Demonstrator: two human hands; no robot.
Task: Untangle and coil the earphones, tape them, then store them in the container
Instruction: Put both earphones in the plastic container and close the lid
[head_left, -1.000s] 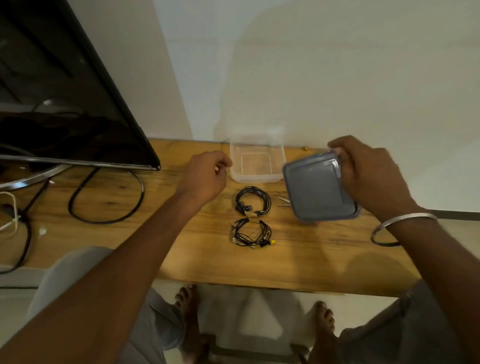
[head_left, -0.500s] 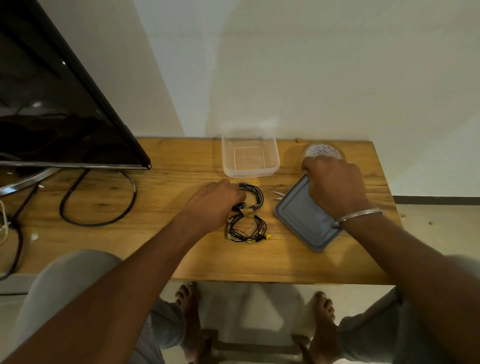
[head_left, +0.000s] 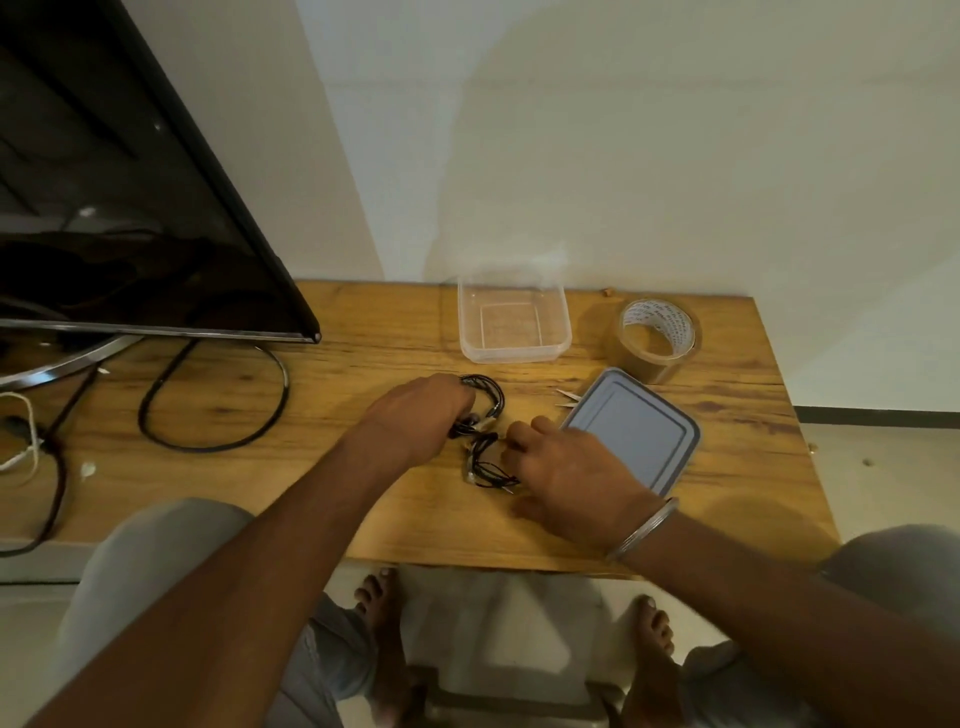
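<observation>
Right hand (head_left: 566, 467) has released the grey lid (head_left: 639, 426), now flat just to its right; the clear container (head_left: 511, 317) stands open beyond both hands. Left hand (head_left: 415, 415) grasps the farther earphone coil (head_left: 491, 400); right hand covers the nearer coil (head_left: 485, 462) (grip not discernible). Storage can begin.

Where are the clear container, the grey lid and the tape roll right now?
clear container (head_left: 514, 352): head view, on its front wall.
grey lid (head_left: 636, 428): head view, on the middle of its flat top.
tape roll (head_left: 653, 366): head view, on its brown outer side.
</observation>
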